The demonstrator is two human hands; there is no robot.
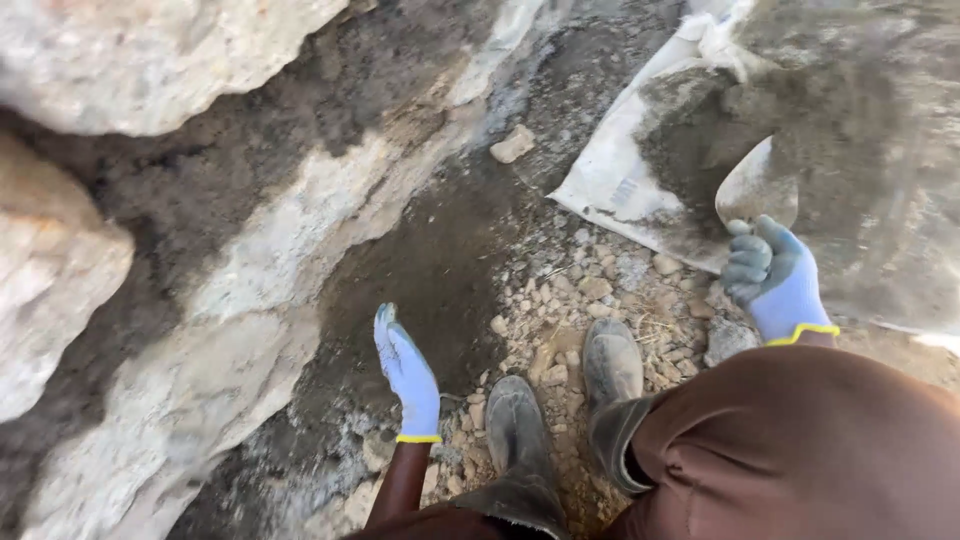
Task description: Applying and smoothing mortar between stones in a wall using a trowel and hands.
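Right hand (773,272) in a blue glove at right of frame, closed around a trowel (757,187) over grey mortar (850,130), left hand (405,368) at bottom middle, flat and open, holding nothing, near the stone wall (150,200)

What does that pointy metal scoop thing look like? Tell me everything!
The trowel has a flat grey metal blade, rounded and tapering to a point, dusted with mortar. It tilts upward over a grey mortar pile on a white sack. Its handle is hidden inside the gloved right hand, which grips it.
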